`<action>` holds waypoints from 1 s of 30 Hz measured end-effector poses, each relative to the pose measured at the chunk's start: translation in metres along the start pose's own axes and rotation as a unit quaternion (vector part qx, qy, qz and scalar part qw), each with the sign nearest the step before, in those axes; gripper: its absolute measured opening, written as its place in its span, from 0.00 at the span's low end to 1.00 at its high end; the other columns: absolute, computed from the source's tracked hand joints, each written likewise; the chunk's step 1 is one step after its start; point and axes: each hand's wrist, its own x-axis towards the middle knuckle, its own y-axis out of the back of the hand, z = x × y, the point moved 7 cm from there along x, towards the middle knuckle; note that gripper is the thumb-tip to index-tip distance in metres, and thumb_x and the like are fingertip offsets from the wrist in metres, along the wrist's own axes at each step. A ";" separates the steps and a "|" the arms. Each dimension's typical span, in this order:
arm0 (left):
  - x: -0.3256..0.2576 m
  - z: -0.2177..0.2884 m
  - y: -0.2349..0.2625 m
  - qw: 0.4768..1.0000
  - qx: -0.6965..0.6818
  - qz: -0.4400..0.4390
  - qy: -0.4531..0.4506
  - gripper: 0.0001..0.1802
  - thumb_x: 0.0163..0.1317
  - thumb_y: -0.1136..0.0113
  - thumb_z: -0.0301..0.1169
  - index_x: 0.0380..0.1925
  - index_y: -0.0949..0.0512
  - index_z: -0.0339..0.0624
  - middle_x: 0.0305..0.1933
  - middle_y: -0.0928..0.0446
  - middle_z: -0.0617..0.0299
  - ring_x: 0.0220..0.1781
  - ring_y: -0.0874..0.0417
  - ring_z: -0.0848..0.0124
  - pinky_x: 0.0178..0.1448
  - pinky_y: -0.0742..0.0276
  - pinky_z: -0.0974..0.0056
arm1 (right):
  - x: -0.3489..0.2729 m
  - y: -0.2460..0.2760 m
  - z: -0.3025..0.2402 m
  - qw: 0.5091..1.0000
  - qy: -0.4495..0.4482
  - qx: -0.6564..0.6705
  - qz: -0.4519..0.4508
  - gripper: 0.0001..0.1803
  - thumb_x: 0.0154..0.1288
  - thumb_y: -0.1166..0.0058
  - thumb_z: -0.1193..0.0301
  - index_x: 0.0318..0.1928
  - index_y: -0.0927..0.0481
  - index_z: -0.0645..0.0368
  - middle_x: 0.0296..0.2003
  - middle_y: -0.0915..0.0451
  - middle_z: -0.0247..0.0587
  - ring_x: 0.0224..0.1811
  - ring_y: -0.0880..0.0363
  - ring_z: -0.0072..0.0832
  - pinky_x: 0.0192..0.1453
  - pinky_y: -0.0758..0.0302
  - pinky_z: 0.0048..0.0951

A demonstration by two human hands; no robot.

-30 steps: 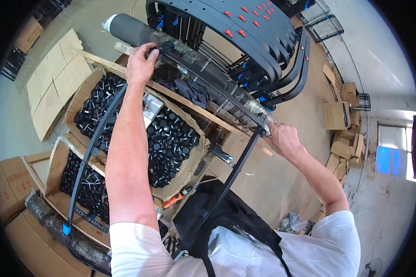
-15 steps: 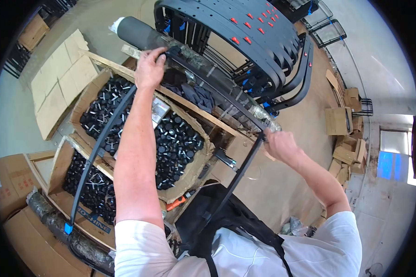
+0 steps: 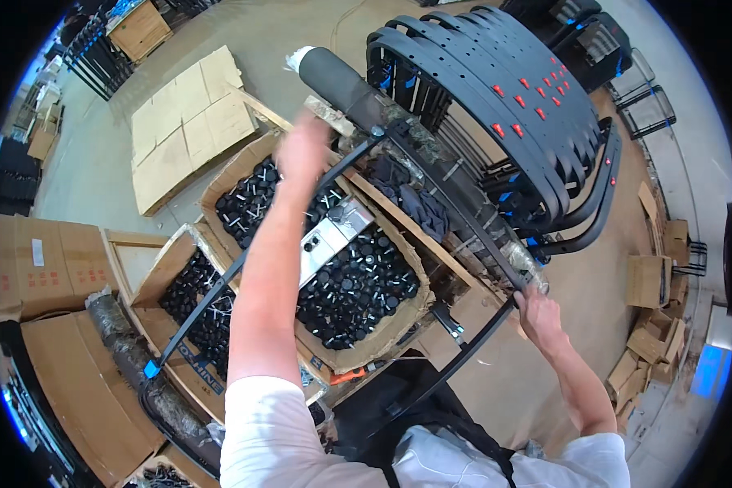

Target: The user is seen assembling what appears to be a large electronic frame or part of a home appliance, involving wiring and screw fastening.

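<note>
My right hand [image 3: 539, 317] is closed round the right corner of a black metal tube frame [image 3: 457, 203]. The frame slants across the work area, one long side bar under my left forearm ending in a blue cap [image 3: 152, 369]. My left hand [image 3: 303, 150] is smeared by motion over the far edge of a cardboard box, apart from the frame's far left corner [image 3: 378, 132]; its fingers cannot be made out. Beneath the frame, the box [image 3: 419, 313] holds black round-headed screw feet [image 3: 354, 297]. A silvery flat piece [image 3: 331, 241] lies on them.
A second box [image 3: 179, 342] of small black parts stands nearer left. Wrapped padded rolls [image 3: 329, 73] [image 3: 130, 370] lie beyond and at left. Black curved panels with red clips [image 3: 512, 89] stand far right. An orange-handled tool [image 3: 350, 375] rests near my body.
My left hand has come off the frame's far left corner and moved toward the box. My right hand keeps its grip on the other corner. The whole view has shifted.
</note>
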 end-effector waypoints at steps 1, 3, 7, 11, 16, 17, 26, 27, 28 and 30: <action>0.012 -0.055 0.028 0.985 -0.036 0.085 0.147 0.41 0.64 0.30 0.52 0.70 0.28 0.37 0.56 0.14 0.43 0.60 0.14 0.47 0.65 0.20 0.46 | -0.002 0.007 -0.016 0.999 0.015 0.030 0.008 0.16 0.78 0.45 0.62 0.47 0.25 0.64 0.38 0.15 0.58 0.39 0.13 0.54 0.41 0.16 0.50; 0.015 -0.040 0.034 0.989 -0.038 0.131 0.049 0.40 0.64 0.29 0.52 0.68 0.26 0.37 0.56 0.15 0.42 0.60 0.14 0.47 0.65 0.20 0.47 | -0.007 0.007 -0.023 0.998 0.014 0.055 -0.011 0.16 0.73 0.40 0.64 0.49 0.27 0.65 0.43 0.18 0.58 0.44 0.14 0.54 0.44 0.16 0.49; -0.022 0.099 -0.014 0.971 0.033 0.078 -0.222 0.50 0.56 0.25 0.62 0.69 0.27 0.38 0.63 0.19 0.44 0.65 0.18 0.46 0.70 0.23 0.49 | -0.014 -0.002 -0.001 0.999 0.014 0.050 0.009 0.16 0.71 0.38 0.68 0.48 0.29 0.64 0.42 0.19 0.56 0.44 0.16 0.54 0.44 0.18 0.51; -0.018 0.071 -0.015 0.937 0.141 0.128 -0.293 0.48 0.56 0.24 0.58 0.70 0.27 0.40 0.61 0.18 0.45 0.62 0.17 0.47 0.65 0.20 0.49 | -0.011 -0.007 -0.002 0.998 0.010 0.057 0.012 0.15 0.70 0.39 0.69 0.47 0.30 0.63 0.41 0.20 0.56 0.43 0.16 0.54 0.44 0.18 0.52; 0.010 -0.006 0.040 0.962 0.160 0.185 -0.123 0.31 0.66 0.30 0.47 0.61 0.22 0.37 0.50 0.14 0.43 0.51 0.11 0.51 0.56 0.16 0.48 | -0.009 -0.007 -0.010 0.998 0.022 0.048 0.029 0.16 0.71 0.39 0.67 0.47 0.30 0.63 0.40 0.19 0.55 0.44 0.16 0.53 0.43 0.18 0.51; 0.006 0.023 0.020 0.972 0.119 0.139 -0.148 0.32 0.67 0.31 0.50 0.61 0.22 0.38 0.50 0.14 0.42 0.51 0.11 0.50 0.55 0.16 0.47 | -0.011 -0.007 -0.007 0.999 0.015 0.041 0.022 0.16 0.71 0.39 0.66 0.46 0.30 0.63 0.40 0.19 0.55 0.43 0.15 0.52 0.43 0.18 0.50; -0.015 0.096 -0.017 0.887 0.133 -0.006 -0.443 0.23 0.69 0.36 0.35 0.62 0.23 0.40 0.52 0.15 0.46 0.57 0.14 0.49 0.62 0.18 0.48 | -0.010 -0.006 -0.002 1.000 -0.003 0.002 -0.002 0.17 0.74 0.41 0.62 0.45 0.29 0.64 0.39 0.17 0.57 0.39 0.14 0.54 0.40 0.17 0.51; 0.003 0.082 0.009 0.929 0.046 0.023 -0.365 0.25 0.65 0.35 0.32 0.62 0.25 0.41 0.57 0.19 0.43 0.62 0.18 0.47 0.68 0.22 0.49 | -0.009 -0.005 -0.005 1.000 -0.003 0.002 0.000 0.17 0.74 0.41 0.62 0.45 0.29 0.64 0.39 0.17 0.57 0.39 0.14 0.54 0.40 0.17 0.51; 0.009 0.072 0.019 0.956 0.036 0.063 -0.286 0.28 0.65 0.33 0.37 0.64 0.26 0.42 0.56 0.19 0.43 0.61 0.18 0.46 0.68 0.22 0.48 | -0.009 -0.004 -0.006 1.000 0.000 -0.003 -0.005 0.18 0.74 0.41 0.62 0.45 0.29 0.64 0.39 0.17 0.57 0.39 0.14 0.54 0.40 0.18 0.51; -0.002 0.078 0.017 0.972 0.031 0.055 -0.228 0.37 0.62 0.29 0.50 0.65 0.27 0.43 0.54 0.19 0.43 0.61 0.17 0.45 0.68 0.22 0.48 | -0.008 -0.001 -0.005 1.000 0.000 -0.014 -0.006 0.18 0.74 0.42 0.62 0.45 0.30 0.65 0.39 0.17 0.57 0.39 0.14 0.54 0.40 0.18 0.52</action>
